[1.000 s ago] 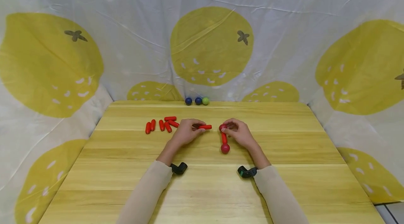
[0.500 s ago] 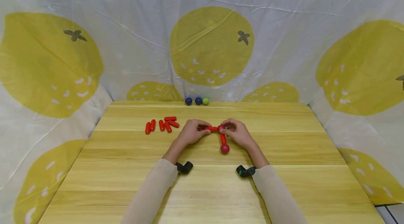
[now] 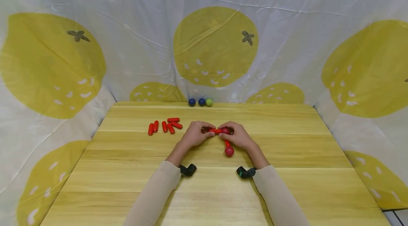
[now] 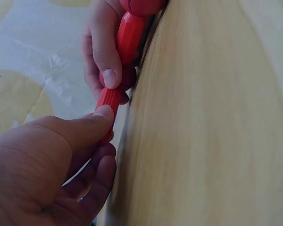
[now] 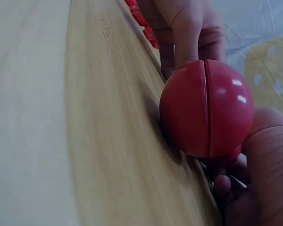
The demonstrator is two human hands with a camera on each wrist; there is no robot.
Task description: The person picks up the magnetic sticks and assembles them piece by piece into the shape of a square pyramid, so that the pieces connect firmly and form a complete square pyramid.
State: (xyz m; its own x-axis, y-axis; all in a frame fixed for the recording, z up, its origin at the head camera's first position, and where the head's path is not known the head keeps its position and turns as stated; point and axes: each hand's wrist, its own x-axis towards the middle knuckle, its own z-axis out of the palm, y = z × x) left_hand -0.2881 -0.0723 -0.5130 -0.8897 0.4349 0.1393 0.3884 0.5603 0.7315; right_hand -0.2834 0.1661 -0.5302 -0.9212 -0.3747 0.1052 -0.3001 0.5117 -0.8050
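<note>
"So, which way does the stick point?"

"In the head view the red stick (image 3: pixel 215 131) sits mid-tabletop (image 3: pixel 210 197), long axis from 9 to 3 o'clock, its 3 o'clock end meeting a red ball (image 3: pixel 225 131). From that ball a second stick (image 3: pixel 227 143) runs towards nearly 6 o'clock, ending in another red ball (image 3: pixel 229 151)."

"And the fingers?"

"Nearly closed: the left hand (image 3: pixel 194 135) pinches the red stick between thumb and fingers; the right hand (image 3: pixel 239 136) pinches the first ball. I can't tell how deep the stick fits."

"Anything around?"

"Six loose sticks (image 3: pixel 164 126) towards 9 o'clock; two blue balls (image 3: pixel 202 102) and a green ball (image 3: pixel 209 102) towards 11."
</note>
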